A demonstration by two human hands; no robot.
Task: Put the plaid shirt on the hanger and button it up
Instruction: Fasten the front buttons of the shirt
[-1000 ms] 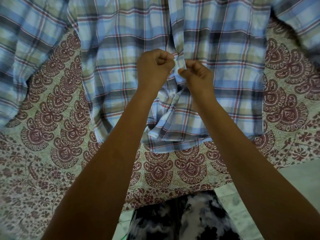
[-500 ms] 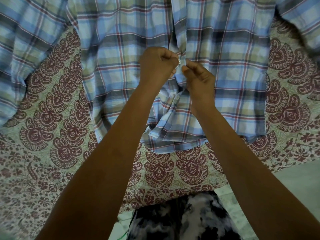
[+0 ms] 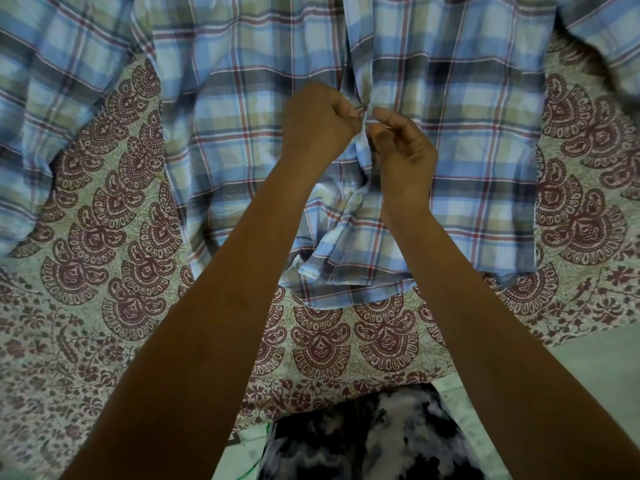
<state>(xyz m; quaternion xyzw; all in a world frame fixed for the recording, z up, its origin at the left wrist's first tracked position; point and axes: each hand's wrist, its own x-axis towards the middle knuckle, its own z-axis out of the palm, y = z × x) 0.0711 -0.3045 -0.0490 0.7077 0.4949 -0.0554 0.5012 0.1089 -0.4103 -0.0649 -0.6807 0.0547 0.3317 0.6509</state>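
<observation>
Item: plaid shirt [image 3: 242,116], blue, green and white check with thin red lines. Lies spread front-up on a printed cloth [image 3: 114,209], collar end away from the person and out of view, hem nearest the person. One sleeve [image 3: 52,98] runs out to the left of the view, the other [image 3: 609,32] to the upper right

Front opening: the two front edges meet at the placket [image 3: 360,81] in the upper part; below the hands they part, and the fabric there is bunched and folded over down to the hem [image 3: 332,271]

Left hand [image 3: 320,121]: fingers curled tight into a fist, thumb and fingertips pinching the edge of the left-of-view front panel at the placket

Right hand [image 3: 403,147]: thumb and forefinger pinching the facing edge, remaining fingers loosely curled. The two hands are almost touching at the placket; whether a button sits between them cannot be told

Printed cloth: pale ground, maroon paisley motifs, floral border along the near edge

Surroundings: pale tiled floor [image 3: 595,372] at lower right; black-and-white mottled garment [image 3: 363,441] on the person at bottom centre
</observation>
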